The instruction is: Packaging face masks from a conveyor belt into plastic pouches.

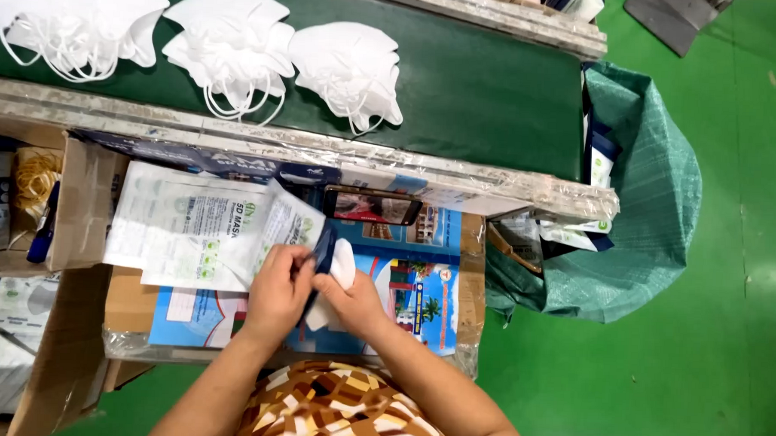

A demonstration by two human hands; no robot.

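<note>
Over the blue board, left hand pinches a pouch; right hand grips white masks.

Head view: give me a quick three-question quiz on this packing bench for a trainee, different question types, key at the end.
1. True or false: the left hand and right hand are both on the same white mask and its pouch.
2. How many stacks of white masks lie on the green belt?
A) one B) three C) five
3. Fill in: the green woven sack hangs at the belt's ____ end in the picture.

Key
1. True; both hands meet at the mask, which is partly in the dark-edged pouch.
2. B; three stacks show, the leftmost one cut by the picture's edge.
3. Right, over the green floor.
</note>
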